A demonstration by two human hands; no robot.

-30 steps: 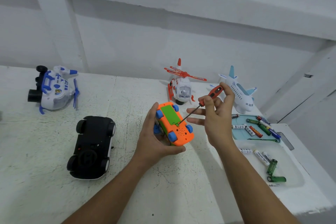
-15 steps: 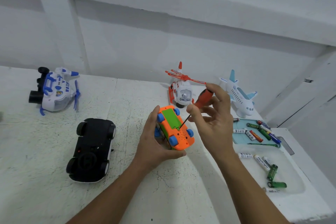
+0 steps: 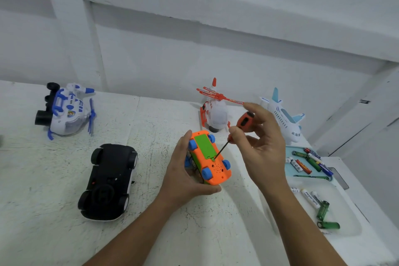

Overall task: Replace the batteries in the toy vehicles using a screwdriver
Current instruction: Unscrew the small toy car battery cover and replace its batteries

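Note:
An orange toy car (image 3: 212, 164) with blue wheels lies belly-up in my left hand (image 3: 183, 176), which grips it from the left side and underneath. Its green battery cover (image 3: 204, 146) faces up. My right hand (image 3: 262, 147) pinches a red-and-black screwdriver (image 3: 243, 121) by the handle. The thin black shaft slants down to the left, and its tip sits at the near edge of the green cover.
A black toy car (image 3: 110, 181) lies upside down to the left. A white-and-blue toy (image 3: 64, 110) sits far left, a red-and-white helicopter (image 3: 214, 110) and a white plane (image 3: 285, 119) behind my hands. Right: a teal tray (image 3: 289, 168) with several batteries and a white tray (image 3: 345, 214) with more.
My right hand turned the screwdriver: the handle moved left and stood up steeper while the tip stayed at the green cover's edge. The orange car stayed in my left hand.

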